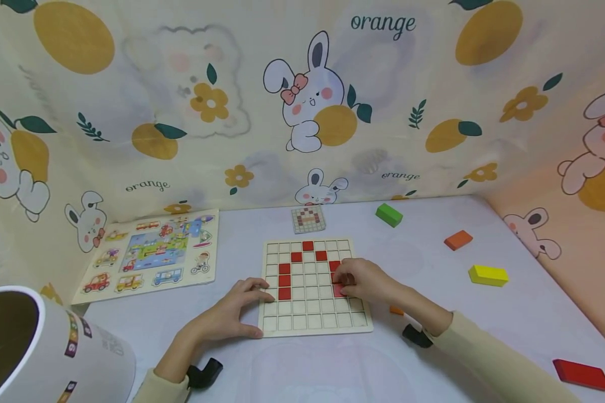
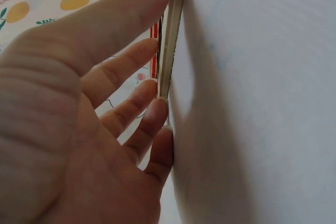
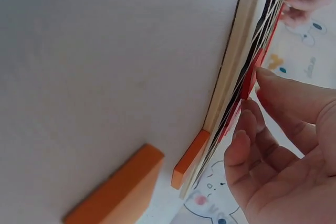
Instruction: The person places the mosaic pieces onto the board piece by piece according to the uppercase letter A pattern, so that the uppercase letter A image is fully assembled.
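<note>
A square wooden grid board [image 1: 315,322] lies on the table, with several red tiles [image 1: 284,281] set in its cells along an arch shape. My right hand [image 1: 370,282] is over the board's right side and pinches a red tile [image 3: 252,77] between thumb and fingers. That tile stands tilted at the grid in the right wrist view. My left hand [image 1: 229,316] rests at the board's left edge, fingers spread and lightly bent, thumb near the bottom left corner. Behind the board lies a small pattern card [image 1: 308,219] with a matching grid.
Right of the board lie a green block [image 1: 389,215], an orange block [image 1: 458,240], a yellow block [image 1: 488,275] and a red block [image 1: 582,374]. My right forearm partly covers another orange block [image 1: 396,310]. A picture puzzle [image 1: 156,252] and a white bin [image 1: 96,341] stand at left.
</note>
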Motion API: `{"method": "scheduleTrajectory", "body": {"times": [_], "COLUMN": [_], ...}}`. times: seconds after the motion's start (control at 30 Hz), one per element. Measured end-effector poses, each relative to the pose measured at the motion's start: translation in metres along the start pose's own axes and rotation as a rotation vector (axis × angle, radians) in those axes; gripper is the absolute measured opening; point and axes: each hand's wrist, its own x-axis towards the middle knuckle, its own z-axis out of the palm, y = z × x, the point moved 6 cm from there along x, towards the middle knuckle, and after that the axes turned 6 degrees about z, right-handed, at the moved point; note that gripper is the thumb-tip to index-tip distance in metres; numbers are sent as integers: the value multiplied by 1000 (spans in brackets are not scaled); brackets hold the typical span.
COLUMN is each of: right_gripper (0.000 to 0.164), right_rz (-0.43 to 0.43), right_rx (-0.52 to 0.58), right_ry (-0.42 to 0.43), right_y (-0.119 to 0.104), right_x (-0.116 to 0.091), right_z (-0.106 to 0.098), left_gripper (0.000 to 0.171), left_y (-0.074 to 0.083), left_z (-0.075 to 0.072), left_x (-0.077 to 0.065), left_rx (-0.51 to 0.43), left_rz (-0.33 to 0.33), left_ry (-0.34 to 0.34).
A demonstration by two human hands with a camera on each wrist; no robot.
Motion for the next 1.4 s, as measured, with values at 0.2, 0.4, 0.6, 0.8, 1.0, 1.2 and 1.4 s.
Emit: {"method": "scheduleTrajectory", "body": {"times": [0.2,0.4,0.6,0.8,1.0,1.2,1.4], "right_gripper": [14,13,29,40,38,30,26], "right_rz": [1,98,191,160,176,191,200], "right_rx": [-40,57,164,209,234,259,249], "right_ry": [39,128,-22,-105,-104,-111,-107], "right_y": [-2,17,61,92,100,103,106], "right_x": [-4,-24,-63,-91,-95,-93,-93], "right_z": [-2,-26,-43,-48,-48,-44,-44], "left_gripper": [60,60,59,59,59,59,60], "left_y": [-1,-1,0,0,-1,0,-1], "left_z": [-1,-1,0,0,-1,-1,-1], "left_x": [-1,0,0,0,-1,0,0], "left_rx": [3,5,-4,0,2,-3,3], "left_rz": [1,6,11,14,23,19,15], "left_ry": [1,1,2,2,2,-2,-3]}}
